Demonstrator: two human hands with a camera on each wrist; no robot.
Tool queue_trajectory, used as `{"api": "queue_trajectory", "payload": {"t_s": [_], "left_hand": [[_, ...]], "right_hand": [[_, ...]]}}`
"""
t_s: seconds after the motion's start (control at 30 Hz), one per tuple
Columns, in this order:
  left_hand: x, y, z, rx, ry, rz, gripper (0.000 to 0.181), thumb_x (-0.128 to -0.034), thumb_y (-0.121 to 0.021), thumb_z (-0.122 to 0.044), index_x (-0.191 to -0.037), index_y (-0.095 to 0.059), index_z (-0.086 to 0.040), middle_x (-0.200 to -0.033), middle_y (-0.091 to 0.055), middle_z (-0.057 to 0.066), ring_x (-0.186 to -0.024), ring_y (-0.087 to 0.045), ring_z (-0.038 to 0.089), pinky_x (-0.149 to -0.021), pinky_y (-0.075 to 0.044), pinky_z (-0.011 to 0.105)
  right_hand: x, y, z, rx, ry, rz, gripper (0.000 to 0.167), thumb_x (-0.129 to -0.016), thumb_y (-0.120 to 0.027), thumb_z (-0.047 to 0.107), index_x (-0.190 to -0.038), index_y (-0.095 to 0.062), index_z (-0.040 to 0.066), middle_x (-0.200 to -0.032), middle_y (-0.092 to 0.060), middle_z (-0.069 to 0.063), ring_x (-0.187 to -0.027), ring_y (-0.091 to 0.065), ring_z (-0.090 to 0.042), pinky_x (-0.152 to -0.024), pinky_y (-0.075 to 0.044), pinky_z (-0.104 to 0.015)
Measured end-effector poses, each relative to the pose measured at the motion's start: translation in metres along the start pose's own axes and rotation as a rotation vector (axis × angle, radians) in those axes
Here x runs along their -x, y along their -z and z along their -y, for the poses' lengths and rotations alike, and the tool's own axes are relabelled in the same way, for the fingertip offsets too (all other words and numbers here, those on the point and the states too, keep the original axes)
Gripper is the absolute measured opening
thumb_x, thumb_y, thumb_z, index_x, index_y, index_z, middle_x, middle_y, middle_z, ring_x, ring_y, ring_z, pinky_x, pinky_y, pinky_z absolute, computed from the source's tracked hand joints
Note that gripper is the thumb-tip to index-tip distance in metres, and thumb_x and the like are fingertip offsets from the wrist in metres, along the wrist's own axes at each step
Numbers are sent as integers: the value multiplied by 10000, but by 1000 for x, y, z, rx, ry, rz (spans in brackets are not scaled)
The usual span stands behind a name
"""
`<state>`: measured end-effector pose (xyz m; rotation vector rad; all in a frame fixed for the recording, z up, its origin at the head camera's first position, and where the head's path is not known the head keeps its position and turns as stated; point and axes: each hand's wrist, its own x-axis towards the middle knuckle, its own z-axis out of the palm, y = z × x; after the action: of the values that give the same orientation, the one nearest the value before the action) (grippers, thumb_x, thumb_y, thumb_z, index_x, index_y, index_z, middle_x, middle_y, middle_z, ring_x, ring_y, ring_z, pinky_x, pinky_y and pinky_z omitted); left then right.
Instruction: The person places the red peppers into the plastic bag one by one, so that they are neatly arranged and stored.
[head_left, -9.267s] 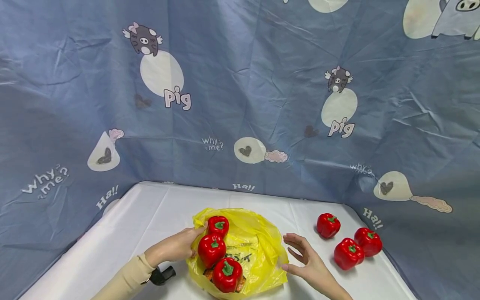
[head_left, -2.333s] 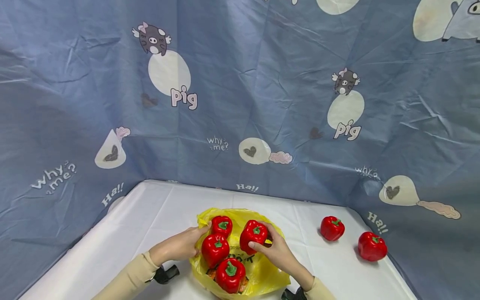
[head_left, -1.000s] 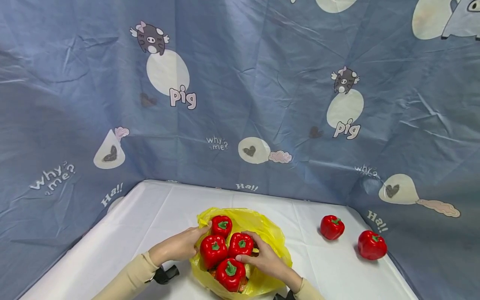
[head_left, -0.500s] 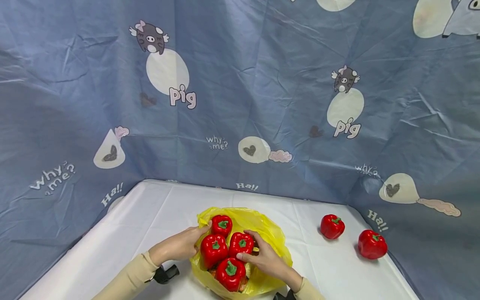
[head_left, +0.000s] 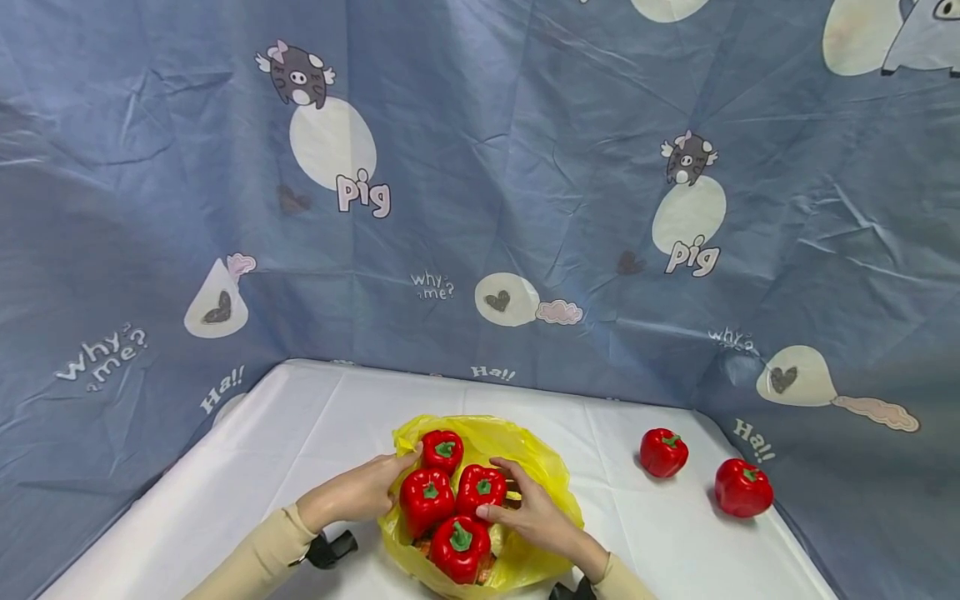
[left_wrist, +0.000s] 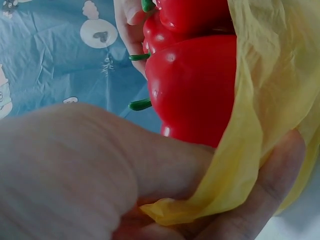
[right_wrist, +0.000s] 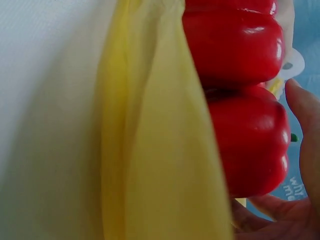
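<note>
A yellow plastic bag [head_left: 540,462] stands with its mouth spread, holding several red bell peppers. My left hand [head_left: 356,492] pinches the bag's left rim; in the left wrist view the yellow film [left_wrist: 225,180] runs between thumb and fingers. My right hand [head_left: 528,512] is inside the bag's mouth, around the right-hand bell pepper [head_left: 480,490]. Its fingers are spread and loosely bent, and the right wrist view shows a gap between a fingertip and that pepper [right_wrist: 250,145]. The other peppers sit against it: a rear one [head_left: 442,452], a left one [head_left: 427,502] and a front one [head_left: 459,550].
Two more red bell peppers, one [head_left: 663,452] farther back and one [head_left: 742,487] near the right edge, lie on the white-covered table [head_left: 637,542]. A blue patterned curtain [head_left: 420,167] encloses the back and sides. Brownish items show beneath the bagged peppers.
My right hand first brought a third pepper from the right-hand group over the bag, then lowered it among the others. Its fingers have just loosened from it. My left hand keeps its hold.
</note>
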<state>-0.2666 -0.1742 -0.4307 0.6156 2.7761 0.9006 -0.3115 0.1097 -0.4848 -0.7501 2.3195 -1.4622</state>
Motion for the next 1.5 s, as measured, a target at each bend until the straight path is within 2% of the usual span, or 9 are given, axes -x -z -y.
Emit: {"api": "queue_trajectory", "payload": {"t_s": [0.33, 0.67, 0.83, 0.93, 1.1, 1.33, 1.5], "left_hand": [[-1, 0, 1, 22, -14, -2, 760, -691, -535, 219, -1425, -381, 100, -1386, -498, 267, -917, -493, 230, -637, -401, 298], [-1, -1, 0, 24, 0, 3, 764, -695, -532, 222, -1431, -380, 88, -1412, -473, 266, -1037, -502, 228, -695, -416, 322], [-2, -2, 0, 9, 1, -4, 756, -692, -538, 211, -1424, -386, 97, -1404, -483, 262, -1052, -508, 231, -719, -417, 337], [-1, -2, 0, 23, -1, -4, 771, -674, -536, 226, -1420, -391, 99, -1386, -498, 269, -1085, -516, 241, -726, -436, 337], [-1, -2, 0, 9, 7, 1, 767, -687, -532, 222, -1428, -389, 84, -1409, -480, 257, -1261, -469, 300, -781, -453, 332], [0, -2, 0, 20, -13, -11, 769, -675, -536, 228, -1419, -389, 103, -1387, -495, 273, -1181, -506, 278, -743, -445, 333], [-1, -2, 1, 23, -22, -8, 773, -672, -536, 232, -1419, -385, 107, -1394, -488, 274, -1215, -500, 292, -774, -458, 337]], "right_hand": [[6, 11, 1, 8, 40, -29, 728, -889, -674, 348, -1464, -335, 56, -1334, -523, -139, -1198, -545, -311, -992, -469, -419], [10, 23, -5, 47, 47, -77, 703, -888, -678, 328, -1457, -359, 67, -1364, -512, -186, -1224, -521, -362, -999, -448, -491], [17, 30, -2, 17, 38, -108, 672, -893, -678, 268, -1453, -362, 72, -1372, -496, -224, -1241, -499, -404, -1007, -430, -527], [19, 35, -2, 10, 22, -122, 669, -889, -684, 264, -1451, -366, 89, -1374, -493, -224, -1239, -500, -413, -1014, -425, -524], [21, 42, -4, 16, 19, -160, 685, -870, -704, 275, -1444, -375, 98, -1380, -496, -211, -1236, -510, -404, -1007, -438, -510], [26, 53, -2, 36, 24, -207, 715, -837, -740, 286, -1437, -397, 104, -1371, -508, -206, -1227, -519, -399, -992, -459, -481], [28, 63, -2, 56, 3, -262, 700, -816, -757, 317, -1415, -426, 173, -1363, -522, -174, -1227, -527, -361, -978, -475, -461]]}}
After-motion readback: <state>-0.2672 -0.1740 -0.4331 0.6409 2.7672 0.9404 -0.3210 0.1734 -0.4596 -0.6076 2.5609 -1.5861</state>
